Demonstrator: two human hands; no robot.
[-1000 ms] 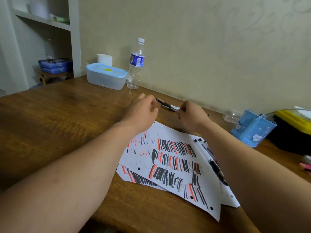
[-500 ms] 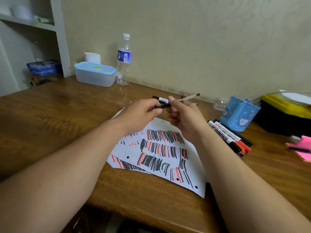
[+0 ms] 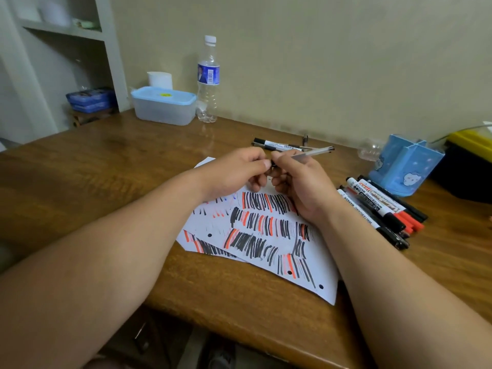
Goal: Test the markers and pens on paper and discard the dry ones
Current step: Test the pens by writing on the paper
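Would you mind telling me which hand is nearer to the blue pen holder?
Right. The right hand, gripping a pen, is just left of the blue pen holder; the left hand pinches the same pen's end, further left.

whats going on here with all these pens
A person works at a wooden table. The right hand holds a thin clear pen by its barrel while the left hand pinches its near end, possibly the cap. Below them lies paper covered in black and red test strokes. A pile of whiteboard markers lies on the right beside a blue holder, and a few more pens lie beyond the hands.
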